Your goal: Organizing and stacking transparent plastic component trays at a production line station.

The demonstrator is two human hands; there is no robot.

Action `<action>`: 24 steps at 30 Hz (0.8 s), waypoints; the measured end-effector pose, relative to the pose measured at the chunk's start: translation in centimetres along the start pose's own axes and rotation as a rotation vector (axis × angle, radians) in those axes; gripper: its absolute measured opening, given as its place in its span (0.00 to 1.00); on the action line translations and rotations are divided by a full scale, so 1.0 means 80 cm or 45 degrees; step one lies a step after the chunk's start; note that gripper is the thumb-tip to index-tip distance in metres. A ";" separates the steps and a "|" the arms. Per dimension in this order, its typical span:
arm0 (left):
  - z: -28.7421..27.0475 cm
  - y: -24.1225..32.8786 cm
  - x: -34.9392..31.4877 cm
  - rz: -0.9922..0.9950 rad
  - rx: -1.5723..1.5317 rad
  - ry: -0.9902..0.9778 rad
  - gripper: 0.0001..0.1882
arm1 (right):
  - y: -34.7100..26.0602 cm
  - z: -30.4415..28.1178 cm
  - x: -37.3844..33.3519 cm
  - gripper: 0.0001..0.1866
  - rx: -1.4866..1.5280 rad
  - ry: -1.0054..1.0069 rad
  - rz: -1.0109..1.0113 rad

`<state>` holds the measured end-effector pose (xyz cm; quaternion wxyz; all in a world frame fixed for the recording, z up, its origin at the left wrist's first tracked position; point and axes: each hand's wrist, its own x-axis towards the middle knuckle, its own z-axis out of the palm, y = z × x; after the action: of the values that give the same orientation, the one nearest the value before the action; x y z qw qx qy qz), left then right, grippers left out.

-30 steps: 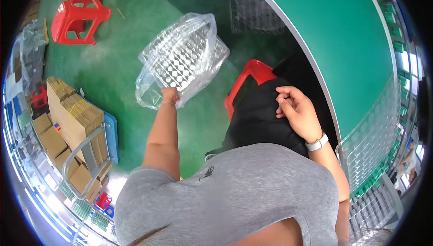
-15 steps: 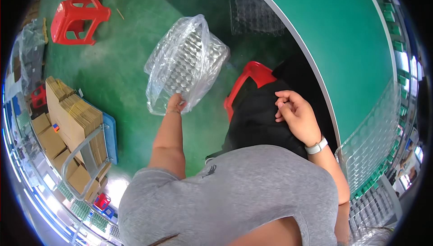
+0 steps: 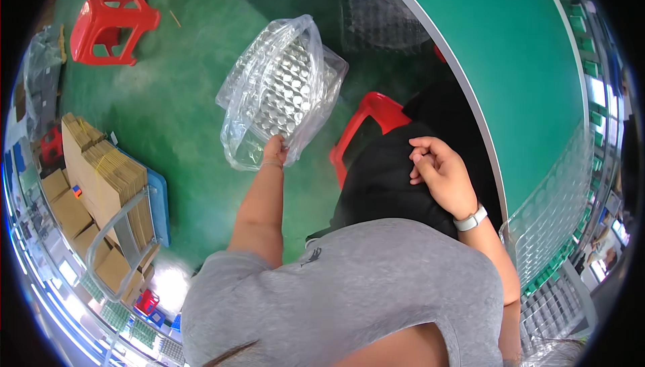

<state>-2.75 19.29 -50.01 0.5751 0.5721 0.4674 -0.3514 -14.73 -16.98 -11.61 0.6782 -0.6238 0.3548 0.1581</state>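
Note:
A clear plastic bag (image 3: 236, 115) sits on the green floor to my left, its mouth turned toward me. Inside it is a stack of clear plastic trays (image 3: 290, 88) with rows of round, shiny pockets. My left hand (image 3: 275, 150) reaches into the bag's mouth, closed at the near end of the trays; its fingertips are partly hidden. Over the black cloth (image 3: 383, 179) on my lap, my right hand (image 3: 440, 172) is loosely curled with nothing in it.
A green table (image 3: 517, 64) curves along my right, with a clear dimpled sheet (image 3: 554, 209) at its near side. Another bagged stack (image 3: 386, 14) stands by the table. Red stools (image 3: 111, 29) and a cart of flattened cardboard (image 3: 107, 172) are to the left.
My left hand has shifted slightly right and up along the trays, and the bag has moved and opened a little around them. My right hand keeps its place.

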 end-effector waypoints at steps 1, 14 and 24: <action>0.031 0.023 -0.049 0.061 -0.150 -0.055 0.13 | 0.002 -0.005 0.000 0.13 0.009 0.024 0.002; -0.024 0.102 -0.053 0.098 -0.032 -0.005 0.17 | -0.002 -0.006 0.004 0.13 0.018 -0.017 -0.073; -0.022 0.123 -0.121 0.270 -0.091 -0.122 0.15 | 0.007 -0.003 -0.009 0.14 -0.075 -0.016 -0.095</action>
<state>3.17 20.75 -37.55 0.6507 0.5800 0.3883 -0.2988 -15.66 -16.95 -11.50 0.6672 -0.6552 0.3222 0.1472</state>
